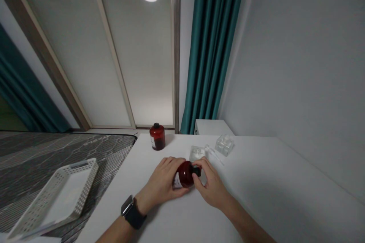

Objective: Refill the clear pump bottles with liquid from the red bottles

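Observation:
A dark red bottle [186, 174] with a white label is tilted on its side above the white table, its neck pointing right. My left hand [164, 180] wraps round its body from the left. With thumb and fingers, my right hand [209, 182] grips the black cap [196, 171] at the neck. I cannot tell whether the cap is loose or fully on. Just beyond my hands lie a clear plastic container [197, 152], partly hidden, and a thin clear stick-like piece [214, 154]. A second clear container [224, 144] with compartments sits further right.
Another red bottle [157, 137] with a black cap stands upright at the back left of the white table [256, 197]. On the left, a white perforated basket [61, 193] rests on a grey patterned surface. A white cabinet [213, 127] adjoins the table's far edge; a wall rises on the right.

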